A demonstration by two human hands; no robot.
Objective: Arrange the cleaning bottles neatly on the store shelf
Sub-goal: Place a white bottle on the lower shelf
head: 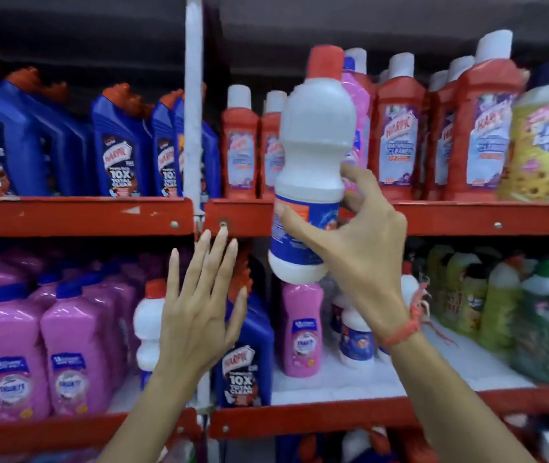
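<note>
The right hand (356, 242) is gripping a white, waisted plastic bottle with a red cap and blue label (313, 162), holding it up in the air in front of the red metal shelf edge (76, 215), slightly tilted. Thumb and fingers are wrapping the labelled lower body. The left hand (199, 315) is hovering open, fingers spread, holding nothing. That bottle is looking rigid and smooth, probably full and fairly heavy, so the narrow waist is looking like the surest hold.

White bottle (313, 135): matt plastic, glossy printed label. Pink bottles (12, 345): glossy plastic. Shelf rail (76, 215): red painted metal, chipped.
</note>
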